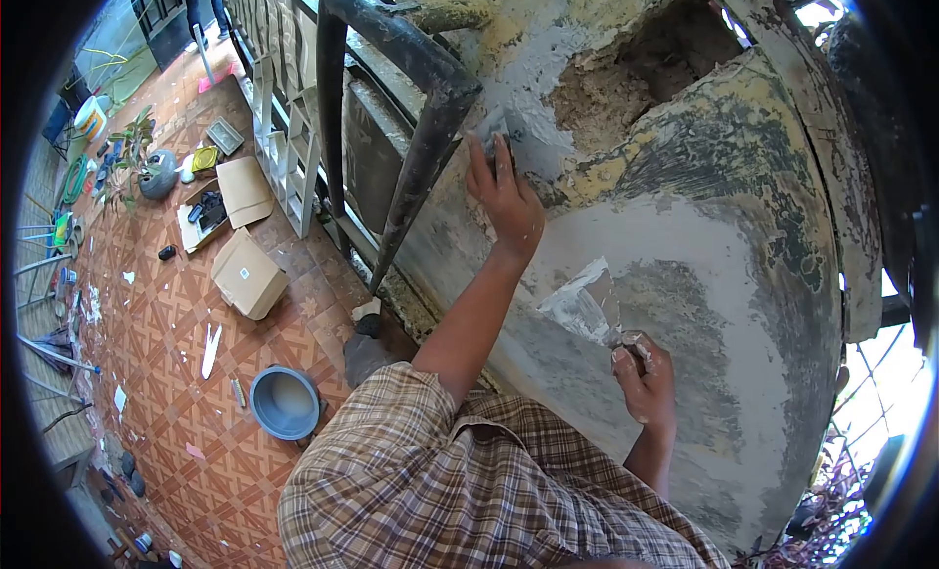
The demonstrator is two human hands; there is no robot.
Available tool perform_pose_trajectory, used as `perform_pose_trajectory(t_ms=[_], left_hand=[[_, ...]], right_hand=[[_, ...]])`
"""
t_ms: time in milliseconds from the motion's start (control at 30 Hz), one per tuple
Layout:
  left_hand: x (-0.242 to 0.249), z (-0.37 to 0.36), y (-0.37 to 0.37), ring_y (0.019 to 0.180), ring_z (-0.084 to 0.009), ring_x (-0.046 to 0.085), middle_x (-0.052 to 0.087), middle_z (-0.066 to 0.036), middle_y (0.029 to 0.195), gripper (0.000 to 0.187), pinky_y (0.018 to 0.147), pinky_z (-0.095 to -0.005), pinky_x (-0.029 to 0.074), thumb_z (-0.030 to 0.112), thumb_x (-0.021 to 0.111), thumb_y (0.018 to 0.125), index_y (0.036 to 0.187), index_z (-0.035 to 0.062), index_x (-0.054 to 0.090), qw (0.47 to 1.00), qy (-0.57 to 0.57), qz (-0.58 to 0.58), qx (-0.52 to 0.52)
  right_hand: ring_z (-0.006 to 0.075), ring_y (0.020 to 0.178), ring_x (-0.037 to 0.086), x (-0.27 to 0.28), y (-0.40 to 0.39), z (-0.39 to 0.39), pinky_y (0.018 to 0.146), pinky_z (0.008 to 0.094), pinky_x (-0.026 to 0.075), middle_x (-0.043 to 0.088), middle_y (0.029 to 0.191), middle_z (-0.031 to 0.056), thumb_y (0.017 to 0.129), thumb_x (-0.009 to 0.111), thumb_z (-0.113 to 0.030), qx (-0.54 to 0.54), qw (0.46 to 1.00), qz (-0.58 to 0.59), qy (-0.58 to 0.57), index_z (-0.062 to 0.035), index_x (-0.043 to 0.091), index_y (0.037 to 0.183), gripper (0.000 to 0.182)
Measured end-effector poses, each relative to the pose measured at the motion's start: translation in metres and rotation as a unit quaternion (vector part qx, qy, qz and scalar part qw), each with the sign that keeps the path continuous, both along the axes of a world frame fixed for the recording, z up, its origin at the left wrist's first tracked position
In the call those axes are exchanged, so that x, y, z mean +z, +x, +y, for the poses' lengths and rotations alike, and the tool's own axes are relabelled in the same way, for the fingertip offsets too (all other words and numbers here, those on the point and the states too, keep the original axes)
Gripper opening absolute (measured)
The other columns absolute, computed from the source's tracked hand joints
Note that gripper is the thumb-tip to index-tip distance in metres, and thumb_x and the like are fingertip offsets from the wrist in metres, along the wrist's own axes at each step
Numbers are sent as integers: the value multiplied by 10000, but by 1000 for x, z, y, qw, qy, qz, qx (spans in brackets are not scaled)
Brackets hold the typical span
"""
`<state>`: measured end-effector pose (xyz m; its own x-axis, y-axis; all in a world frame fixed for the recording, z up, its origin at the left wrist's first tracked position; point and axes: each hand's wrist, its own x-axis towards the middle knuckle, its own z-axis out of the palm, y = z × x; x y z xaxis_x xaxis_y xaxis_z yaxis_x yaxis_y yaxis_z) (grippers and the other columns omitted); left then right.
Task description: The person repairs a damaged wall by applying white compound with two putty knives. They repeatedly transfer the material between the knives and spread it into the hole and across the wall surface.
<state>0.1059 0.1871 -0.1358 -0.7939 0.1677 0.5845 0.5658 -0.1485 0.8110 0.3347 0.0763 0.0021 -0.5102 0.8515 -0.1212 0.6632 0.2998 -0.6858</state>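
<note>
My left hand (pixel 504 199) is up against the wall beside the black metal railing, fingers closed on a flat grey putty spreader (pixel 509 129) that lies against wet grey filler. My right hand (pixel 645 375) grips the handle of a putty knife (pixel 585 310), its wide blade smeared with pale filler and held in front of the wall. Between and around them is the curved wall (pixel 685 227), with smooth grey patches and flaking yellow-green paint. Above my left hand a ragged hole (pixel 650 70) shows crumbly brown material inside. The handle of the spreader is hidden by my fingers.
The bent black railing (pixel 416 109) stands close to my left arm. Down on the tiled floor are a grey-blue bucket (pixel 286 403), a cardboard box (pixel 249 273), an aluminium ladder (pixel 284 143) and a plant pot (pixel 158 175). Another person's legs (pixel 203 6) show far off.
</note>
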Motion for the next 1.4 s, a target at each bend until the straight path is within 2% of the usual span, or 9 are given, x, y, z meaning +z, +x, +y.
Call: perform_pose_trajectory(t_ms=[267, 433, 533, 633, 767, 833, 933, 1233, 1400], left_hand=[[5, 0, 3, 1149, -396, 376, 416, -244, 1264, 530, 982, -487, 285, -105, 496, 776, 1300, -41, 454, 999, -32, -20, -17], [-2, -41, 34, 1039, -365, 467, 476, -233, 1189, 363, 892, -407, 384, -50, 523, 838, 1200, -83, 521, 993, 31, 56, -99], [-10, -31, 16, 1004, -361, 485, 485, -243, 1165, 336, 859, -411, 398, -32, 521, 855, 1186, -84, 526, 997, 70, -28, -28], [-12, -19, -6, 955, -359, 513, 511, -242, 1114, 334, 821, -398, 421, -17, 527, 862, 1191, -80, 525, 998, -33, -27, -39], [2, -26, 11, 890, -357, 534, 542, -231, 1047, 304, 785, -393, 437, 10, 519, 878, 1169, -75, 541, 999, -45, 15, -21], [15, -44, 27, 873, -357, 549, 557, -230, 1008, 260, 766, -392, 446, 31, 509, 889, 1121, -72, 568, 993, 5, 16, -120], [17, -59, 26, 895, -357, 558, 563, -228, 1002, 236, 765, -401, 454, 38, 505, 889, 1080, -72, 589, 992, 61, -6, -113], [21, -26, -3, 849, -344, 561, 564, -197, 989, 280, 726, -410, 469, 12, 555, 853, 1120, -65, 585, 999, -15, 21, -23], [29, -33, 11, 861, -349, 563, 565, -205, 988, 268, 745, -406, 461, 16, 549, 858, 1111, -62, 589, 998, 2, -4, -55]], right_hand=[[53, 570, 422, 2, -2, -3, 517, 221, 351, 503, 648, -15, 912, 533, -176, 21, 1000, 0, 14, -3, 577, 899, 179], [50, 553, 417, -4, 5, 2, 501, 213, 331, 503, 651, -15, 913, 539, -204, -6, 999, 40, 20, -7, 574, 901, 200], [46, 549, 386, 2, 5, 1, 509, 219, 324, 490, 608, -17, 897, 549, -140, -31, 996, 83, -2, -10, 597, 931, 143], [46, 568, 412, 0, 8, 1, 516, 221, 336, 511, 635, -13, 902, 543, -150, -33, 996, 85, -23, -12, 598, 931, 152], [47, 575, 428, -2, 7, 1, 518, 223, 344, 516, 638, -9, 903, 541, -152, -15, 998, 57, -12, -12, 599, 930, 153], [50, 575, 429, -1, 4, -1, 521, 225, 348, 515, 636, -10, 904, 539, -155, -13, 998, 65, -22, -11, 597, 925, 156], [48, 534, 404, -4, 8, 3, 474, 213, 317, 499, 659, -10, 926, 543, -232, 10, 998, 59, 10, -14, 550, 879, 223], [68, 565, 433, -4, 14, -4, 530, 236, 368, 510, 615, -9, 907, 551, -173, -13, 998, 61, -2, -4, 594, 933, 176], [67, 565, 437, -2, 15, -9, 532, 236, 371, 511, 615, -9, 908, 551, -173, -20, 997, 75, -2, -5, 593, 936, 176]])
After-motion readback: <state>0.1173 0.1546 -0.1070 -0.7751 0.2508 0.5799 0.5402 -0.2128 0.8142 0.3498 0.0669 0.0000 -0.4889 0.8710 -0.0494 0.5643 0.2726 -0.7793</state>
